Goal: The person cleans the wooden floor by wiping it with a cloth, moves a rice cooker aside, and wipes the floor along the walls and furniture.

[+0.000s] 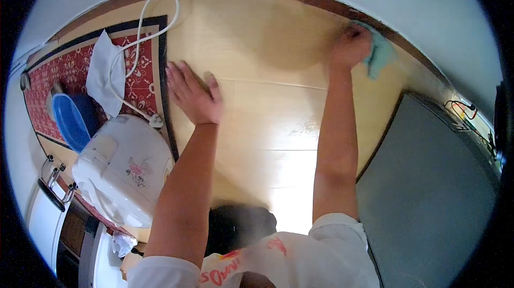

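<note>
My left hand (pixel 197 95) lies flat on the pale wooden floor (pixel 257 47), fingers spread, beside the dark edge of a red patterned mat (pixel 144 81). Farther out on the right, my right hand (pixel 351 47) is closed on a light green cloth (pixel 380 52). The cloth sticks out from the right side of that hand, close to the brown skirting at the foot of the wall. Motion blurs the hand a little, and part of the cloth is hidden under it.
On the left stand a white electric water boiler (pixel 128 167) with a flower print and a blue basin (pixel 75 122). A white cord (pixel 140 36) loops over the mat and a white sheet (pixel 104 73). At right is a large dark grey panel (pixel 428 181), with wires (pixel 463 108) behind it.
</note>
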`<action>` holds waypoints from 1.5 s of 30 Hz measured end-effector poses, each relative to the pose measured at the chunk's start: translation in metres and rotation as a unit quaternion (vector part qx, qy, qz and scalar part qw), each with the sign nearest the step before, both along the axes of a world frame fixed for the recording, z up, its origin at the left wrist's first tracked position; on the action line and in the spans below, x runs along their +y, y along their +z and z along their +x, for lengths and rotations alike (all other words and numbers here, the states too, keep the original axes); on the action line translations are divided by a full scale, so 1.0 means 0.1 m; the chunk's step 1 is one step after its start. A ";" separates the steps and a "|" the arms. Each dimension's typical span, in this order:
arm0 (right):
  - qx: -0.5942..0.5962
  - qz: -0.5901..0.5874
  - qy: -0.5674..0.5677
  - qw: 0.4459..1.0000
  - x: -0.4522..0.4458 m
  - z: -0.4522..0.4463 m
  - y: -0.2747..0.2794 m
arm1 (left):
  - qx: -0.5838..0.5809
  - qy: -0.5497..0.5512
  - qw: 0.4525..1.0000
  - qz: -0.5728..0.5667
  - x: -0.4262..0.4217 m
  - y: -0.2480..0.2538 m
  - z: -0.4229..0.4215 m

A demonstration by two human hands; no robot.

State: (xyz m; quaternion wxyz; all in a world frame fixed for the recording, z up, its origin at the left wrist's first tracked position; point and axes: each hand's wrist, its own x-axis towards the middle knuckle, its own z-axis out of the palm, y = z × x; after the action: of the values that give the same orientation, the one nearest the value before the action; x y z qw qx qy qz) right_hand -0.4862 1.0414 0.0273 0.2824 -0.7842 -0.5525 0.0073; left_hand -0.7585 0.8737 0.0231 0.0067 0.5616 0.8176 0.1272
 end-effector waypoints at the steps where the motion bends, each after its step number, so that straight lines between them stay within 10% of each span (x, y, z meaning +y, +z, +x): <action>1: 0.002 0.001 -0.035 0.999 0.04 0.04 -0.06 | -0.003 -0.002 1.000 0.001 -0.01 0.01 -0.01; 9: -0.058 0.063 0.141 0.986 0.00 -0.05 -0.33 | 0.017 -0.005 1.000 -0.004 0.00 0.06 0.01; 14: -0.097 0.024 0.065 0.993 0.09 0.86 -0.55 | -0.003 0.000 1.000 0.000 -0.02 0.01 -0.01; 19: -0.030 0.122 0.094 0.988 -0.05 0.00 -0.31 | -0.002 -0.010 1.000 0.023 -0.02 0.01 0.02; 23: 0.098 -0.034 0.142 0.984 -0.66 -0.09 0.18 | 0.029 0.002 0.999 0.014 -0.02 0.02 0.05; 27: 0.091 -0.149 0.224 0.959 -2.49 0.05 0.63 | 0.070 -0.019 0.995 0.065 -0.09 -0.07 0.05; 33: 0.228 -0.435 0.014 0.871 -6.25 0.46 1.69 | 0.090 -0.051 0.986 0.130 -0.13 -0.11 -0.04; 36: 0.182 -0.470 -0.190 0.843 -8.49 0.64 2.15 | 0.090 -0.244 0.942 0.211 -0.15 -0.89 -0.61; 38: 0.184 -0.501 -0.334 0.777 -9.74 0.67 2.41 | 0.245 -0.345 0.905 0.055 -0.17 -1.92 -1.25; 40: 0.142 -0.569 -0.386 0.712 -11.03 0.59 2.41 | 0.119 -0.200 0.960 -0.152 -1.47 -0.14 -0.39; 43: 0.144 -0.504 -0.518 0.676 -12.42 0.11 1.79 | 0.075 -0.291 0.948 -0.102 -2.98 0.34 -0.18; 45: 0.216 -0.482 -0.540 0.655 -12.76 -0.16 1.32 | -0.051 -0.315 0.869 -0.379 -3.94 1.14 0.00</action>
State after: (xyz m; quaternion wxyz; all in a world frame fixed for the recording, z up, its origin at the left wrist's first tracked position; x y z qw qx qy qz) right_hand -0.5022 -0.2343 0.1592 -0.0697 -0.9468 0.1260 0.2878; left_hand -0.7585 0.4792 0.1373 0.3005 0.7362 0.5811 -0.1732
